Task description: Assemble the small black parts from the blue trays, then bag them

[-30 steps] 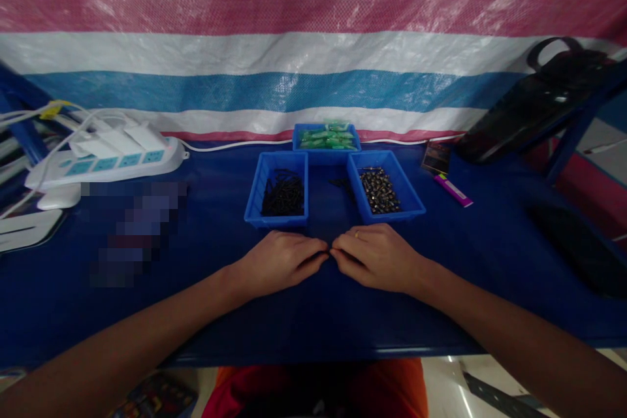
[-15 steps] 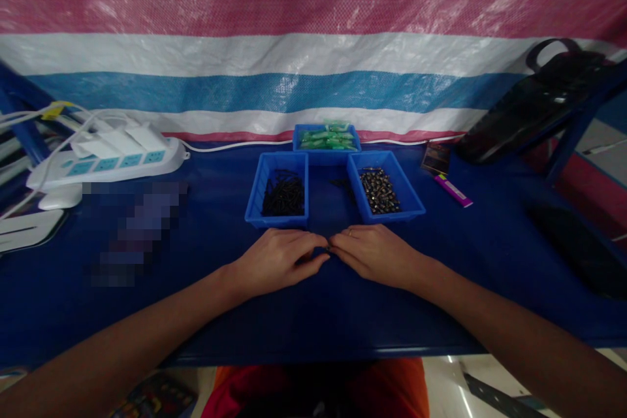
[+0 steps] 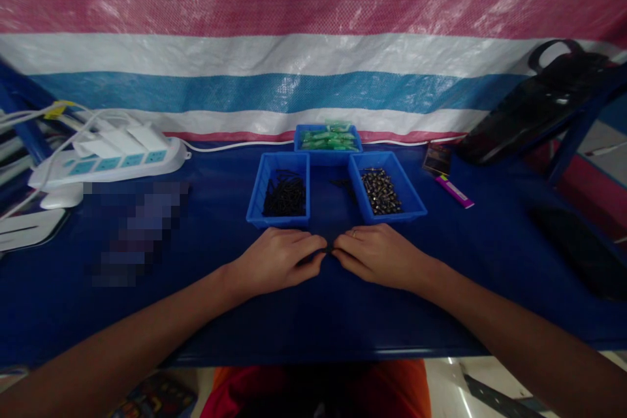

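bare left hand (image 3: 279, 260) and right hand (image 3: 375, 255) pinch a tiny dark piece (image 3: 330, 249), just front-right of blue rectangular plastic tray (image 3: 259, 189) holding black slivers (image 3: 285, 197); slack pinch could drop it, hard to spot on dark-blue tabletop (image 3: 328, 326)

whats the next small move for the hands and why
Probably hold the left hand steady and nudge the right hand gently toward it: both appear to pinch a small dark piece in the narrow gap between them, though its shape is too small to make out.
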Demonstrator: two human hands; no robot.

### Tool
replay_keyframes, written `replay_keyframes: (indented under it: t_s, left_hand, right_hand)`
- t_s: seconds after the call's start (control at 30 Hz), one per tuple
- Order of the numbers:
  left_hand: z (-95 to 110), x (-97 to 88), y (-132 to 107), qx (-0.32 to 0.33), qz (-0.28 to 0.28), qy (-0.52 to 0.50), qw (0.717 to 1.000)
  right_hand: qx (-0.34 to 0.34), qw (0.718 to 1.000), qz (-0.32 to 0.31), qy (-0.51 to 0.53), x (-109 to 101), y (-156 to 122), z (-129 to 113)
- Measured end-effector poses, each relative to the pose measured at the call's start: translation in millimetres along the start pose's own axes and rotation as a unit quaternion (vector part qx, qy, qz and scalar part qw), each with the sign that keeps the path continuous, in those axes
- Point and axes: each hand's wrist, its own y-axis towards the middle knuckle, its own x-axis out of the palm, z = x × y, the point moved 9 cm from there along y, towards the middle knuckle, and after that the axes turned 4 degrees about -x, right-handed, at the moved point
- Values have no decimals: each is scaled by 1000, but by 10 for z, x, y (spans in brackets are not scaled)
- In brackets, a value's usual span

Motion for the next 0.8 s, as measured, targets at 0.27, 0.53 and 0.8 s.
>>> replay_keyframes:
  t_s: [0.27,0.53,0.8]
  left_hand:
    - [66,72,15,17,-53,7,998]
    - [9,35,0,1,-27,4,1000]
    - [55,-81,-21,28,38,-63,997]
  right_hand:
    - [-11,998,59,13,-127,-31,-94]
    - [30,999,31,24,-85,-19,36]
    - [21,996,-15,86,54,8,17]
